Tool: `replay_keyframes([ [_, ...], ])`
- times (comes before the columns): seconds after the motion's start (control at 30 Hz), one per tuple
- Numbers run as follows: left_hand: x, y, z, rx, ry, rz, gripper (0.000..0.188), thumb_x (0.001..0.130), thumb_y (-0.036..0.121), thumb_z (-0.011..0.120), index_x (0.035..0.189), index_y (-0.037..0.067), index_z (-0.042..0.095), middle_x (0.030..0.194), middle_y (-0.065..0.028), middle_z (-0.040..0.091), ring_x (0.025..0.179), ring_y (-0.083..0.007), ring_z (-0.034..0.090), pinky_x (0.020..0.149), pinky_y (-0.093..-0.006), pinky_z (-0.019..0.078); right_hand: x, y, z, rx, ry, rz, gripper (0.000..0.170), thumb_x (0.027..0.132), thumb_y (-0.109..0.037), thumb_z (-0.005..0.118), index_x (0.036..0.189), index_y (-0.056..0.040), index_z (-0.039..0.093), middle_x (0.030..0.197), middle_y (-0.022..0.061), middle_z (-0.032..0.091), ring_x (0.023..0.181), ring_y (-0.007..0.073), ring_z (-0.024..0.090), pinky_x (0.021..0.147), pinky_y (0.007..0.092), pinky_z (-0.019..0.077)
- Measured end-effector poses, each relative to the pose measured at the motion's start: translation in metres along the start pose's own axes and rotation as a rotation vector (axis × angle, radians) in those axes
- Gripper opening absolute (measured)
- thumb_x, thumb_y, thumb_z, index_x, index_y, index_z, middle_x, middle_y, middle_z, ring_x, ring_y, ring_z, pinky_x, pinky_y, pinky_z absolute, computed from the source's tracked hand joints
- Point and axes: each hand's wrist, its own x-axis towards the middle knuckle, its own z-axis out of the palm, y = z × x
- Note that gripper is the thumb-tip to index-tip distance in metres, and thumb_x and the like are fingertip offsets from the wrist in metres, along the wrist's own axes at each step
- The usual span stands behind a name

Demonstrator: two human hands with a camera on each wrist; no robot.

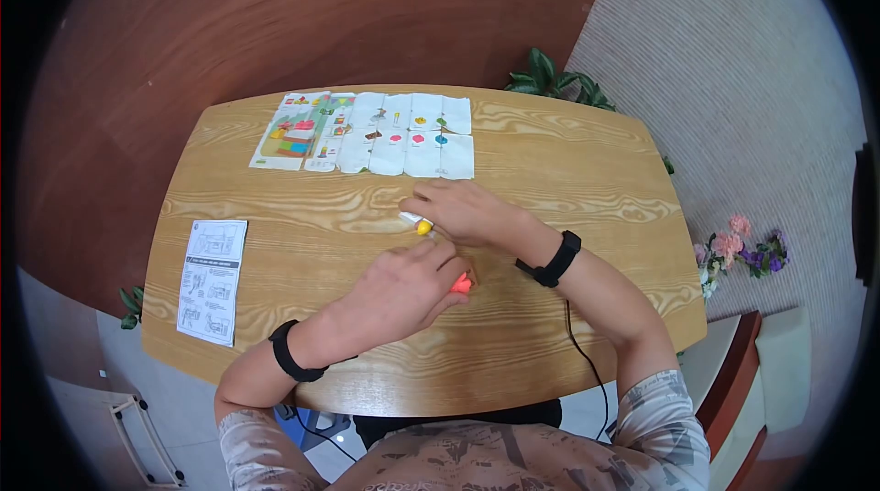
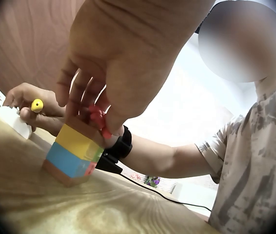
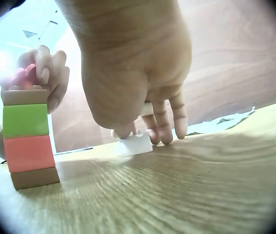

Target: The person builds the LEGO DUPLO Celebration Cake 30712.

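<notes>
Along the far edge of the wooden desk (image 1: 302, 202) you have a creased picture sheet (image 1: 362, 135), and by the left edge a smaller printed leaflet (image 1: 211, 282). Near the desk's middle, your left hand (image 1: 394, 289) is over an upright block stack (image 3: 28, 136). Beyond it, your right hand (image 1: 466, 211) pinches a white piece (image 3: 137, 145) low against the desk. Your left fingers curl round a red piece (image 1: 462, 285) at the stack's top; a yellow piece (image 2: 37, 106) sits at your right thumb.
</notes>
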Motion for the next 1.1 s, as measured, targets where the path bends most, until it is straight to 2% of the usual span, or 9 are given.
replay_keyframes([
  [0.13,0.004,0.006,-0.017,-0.031,0.066,-0.042,0.033,0.095,0.031,0.08,0.109,0.004,0.069,0.097,-0.0127,0.066,0.086,-0.0335,0.07,0.075,-0.043,0.0568,-0.008,-0.005,-0.007,-0.012,-0.065,0.064,0.045,0.085,-0.007,0.075,0.128,-0.0119,0.062,0.111,0.0099,0.064,0.111,0.0328,0.068,0.085,0.0456,0.0577],
  [0.43,0.002,0.006,-0.027,-0.071,0.148,-0.114,0.033,0.097,0.027,0.08,0.114,0.002,0.068,0.094,-0.0169,0.07,0.084,-0.0365,0.072,0.072,-0.0442,0.0565,-0.031,0.003,0.005,-0.169,-0.032,0.007,0.06,0.087,-0.013,0.077,0.145,-0.0126,0.062,0.131,0.0077,0.068,0.119,0.0278,0.066,0.099,0.0409,0.0555],
  [0.53,0.005,0.005,-0.023,-0.071,0.211,-0.092,0.029,0.097,0.026,0.078,0.111,0.003,0.066,0.093,-0.0176,0.069,0.082,-0.0364,0.071,0.07,-0.0435,0.0563,-0.042,0.0,0.005,-0.221,0.035,0.03,0.062,0.086,-0.007,0.077,0.146,-0.0122,0.061,0.128,0.009,0.068,0.119,0.0297,0.066,0.097,0.0419,0.0557],
  [0.63,0.007,0.003,-0.023,-0.077,0.249,-0.097,0.025,0.099,0.021,0.076,0.114,0.003,0.067,0.094,-0.0169,0.069,0.083,-0.0363,0.071,0.073,-0.0435,0.057,-0.04,-0.006,-0.03,-0.107,-0.163,0.22,0.057,0.092,0.002,0.064,0.148,-0.006,0.057,0.124,0.0099,0.067,0.116,0.0313,0.067,0.095,0.0465,0.055],
  [0.7,0.006,0.005,-0.031,-0.097,0.237,-0.134,0.022,0.101,0.015,0.073,0.118,0.002,0.067,0.095,-0.0164,0.069,0.084,-0.0366,0.071,0.077,-0.0437,0.0579,-0.048,-0.015,-0.051,0.009,-0.01,0.296,0.059,0.091,0.005,0.062,0.15,-0.0046,0.055,0.125,0.0117,0.066,0.113,0.0331,0.068,0.094,0.0466,0.0561],
  [0.73,0.006,0.003,-0.032,-0.092,0.293,-0.128,0.019,0.101,0.013,0.071,0.115,0.002,0.066,0.094,-0.0162,0.068,0.083,-0.0364,0.07,0.076,-0.0433,0.0572,-0.053,-0.019,-0.062,0.067,0.066,0.334,0.06,0.091,0.007,0.061,0.15,-0.0039,0.054,0.125,0.0126,0.065,0.112,0.0339,0.069,0.093,0.0466,0.0566],
  [0.83,0.009,0.0,-0.032,-0.111,0.428,-0.109,0.01,0.101,0.009,0.068,0.107,0.001,0.065,0.092,-0.0161,0.065,0.08,-0.0352,0.068,0.071,-0.0422,0.0554,-0.066,-0.042,-0.092,0.054,0.04,0.31,0.074,0.086,0.008,0.067,0.156,-0.0088,0.05,0.126,0.0131,0.065,0.104,0.0342,0.071,0.085,0.0427,0.0579],
  [0.9,0.01,-0.001,-0.033,-0.163,0.473,-0.11,0.01,0.099,0.011,0.069,0.101,0.002,0.065,0.093,-0.0165,0.063,0.081,-0.0334,0.069,0.067,-0.0416,0.0548,-0.073,-0.063,-0.102,0.159,0.013,0.31,0.075,0.086,0.008,0.068,0.156,-0.0086,0.05,0.124,0.0131,0.065,0.103,0.034,0.071,0.083,0.0421,0.0583],
  [1.1,0.002,0.003,-0.036,-0.055,0.254,-0.185,0.021,0.096,0.021,0.074,0.089,0.006,0.062,0.07,-0.0125,0.063,0.062,-0.0319,0.066,0.056,-0.0426,0.0504,-0.089,-0.081,-0.098,0.175,0.056,0.285,0.072,0.085,0.005,0.071,0.154,-0.0063,0.053,0.125,0.012,0.065,0.099,0.0305,0.073,0.081,0.0416,0.06],
])
